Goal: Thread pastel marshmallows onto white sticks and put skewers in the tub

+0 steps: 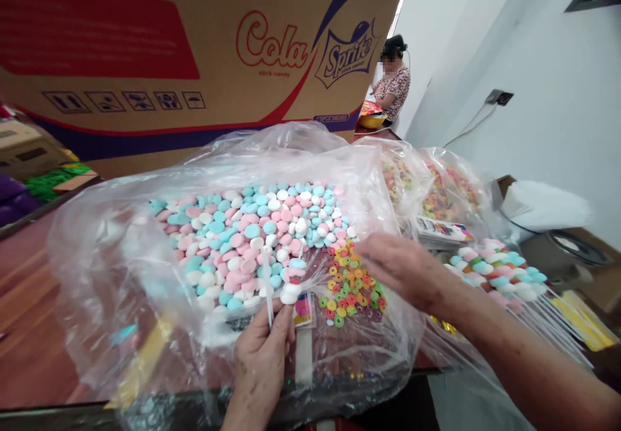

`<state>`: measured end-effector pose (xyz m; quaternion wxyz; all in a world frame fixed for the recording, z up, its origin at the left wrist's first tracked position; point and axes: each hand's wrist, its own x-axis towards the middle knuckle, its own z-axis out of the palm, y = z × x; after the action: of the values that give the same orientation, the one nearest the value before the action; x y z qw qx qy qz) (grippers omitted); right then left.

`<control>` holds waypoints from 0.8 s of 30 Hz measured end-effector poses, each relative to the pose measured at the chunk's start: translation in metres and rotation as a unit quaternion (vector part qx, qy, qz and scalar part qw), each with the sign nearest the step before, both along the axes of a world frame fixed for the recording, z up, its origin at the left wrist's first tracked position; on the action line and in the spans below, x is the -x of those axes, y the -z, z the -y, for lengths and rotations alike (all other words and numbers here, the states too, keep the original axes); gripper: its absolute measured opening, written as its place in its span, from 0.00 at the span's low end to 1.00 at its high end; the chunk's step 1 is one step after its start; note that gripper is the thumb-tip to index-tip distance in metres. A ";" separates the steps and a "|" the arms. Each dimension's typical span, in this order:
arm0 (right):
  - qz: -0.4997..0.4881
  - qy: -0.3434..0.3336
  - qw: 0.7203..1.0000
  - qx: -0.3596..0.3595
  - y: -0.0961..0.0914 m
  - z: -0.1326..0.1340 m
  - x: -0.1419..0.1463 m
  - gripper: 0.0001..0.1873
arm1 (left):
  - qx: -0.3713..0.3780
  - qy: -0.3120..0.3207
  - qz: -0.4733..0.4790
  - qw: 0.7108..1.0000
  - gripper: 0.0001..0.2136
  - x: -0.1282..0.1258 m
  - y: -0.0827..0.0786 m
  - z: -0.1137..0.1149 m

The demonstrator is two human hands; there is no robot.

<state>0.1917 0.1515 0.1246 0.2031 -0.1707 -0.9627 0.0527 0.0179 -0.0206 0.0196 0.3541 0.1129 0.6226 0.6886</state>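
Note:
My left hand (262, 360) is closed on a thin white stick (268, 301) with a white marshmallow piece (290, 293) near its tip. It hovers over a clear plastic bag (121, 269) full of pink, blue and white marshmallow pieces (252, 230). My right hand (402, 266) reaches to the left, fingers bent, over a pile of coloured ring candies (352, 285) in the same bag. What its fingers hold is hidden.
A large cardboard box (145, 49) printed "Cola" and "Sprite" stands behind the bag. Finished marshmallow sticks (499, 272) lie at right, beside more bags of ring candy (436, 188). Another person (392, 81) sits far back by the wall. The wooden table (29, 327) shows at left.

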 end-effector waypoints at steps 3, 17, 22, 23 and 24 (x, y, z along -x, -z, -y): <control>0.150 -0.045 0.987 0.022 0.028 0.013 0.013 0.10 | -0.008 -0.001 -0.002 1.000 0.22 0.000 0.001 0.000; 0.095 -0.052 0.992 0.065 0.063 -0.007 0.026 0.14 | -0.006 0.008 -0.014 1.000 0.19 -0.001 0.004 0.002; 0.179 -0.098 0.979 0.004 0.059 -0.007 0.033 0.10 | -0.001 0.036 -0.045 0.998 0.15 0.002 0.011 0.005; 0.193 -0.106 0.975 -0.012 0.057 -0.005 0.035 0.09 | -0.005 0.038 -0.049 0.998 0.14 0.003 0.013 0.005; 0.204 -0.113 0.972 -0.028 0.055 -0.003 0.037 0.08 | -0.010 0.039 -0.051 0.998 0.13 0.003 0.014 0.005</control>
<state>0.1551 0.1543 0.0698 0.0001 -0.0626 -0.9980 0.0125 0.0152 -0.0251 0.0054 0.3474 0.1748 0.6282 0.6739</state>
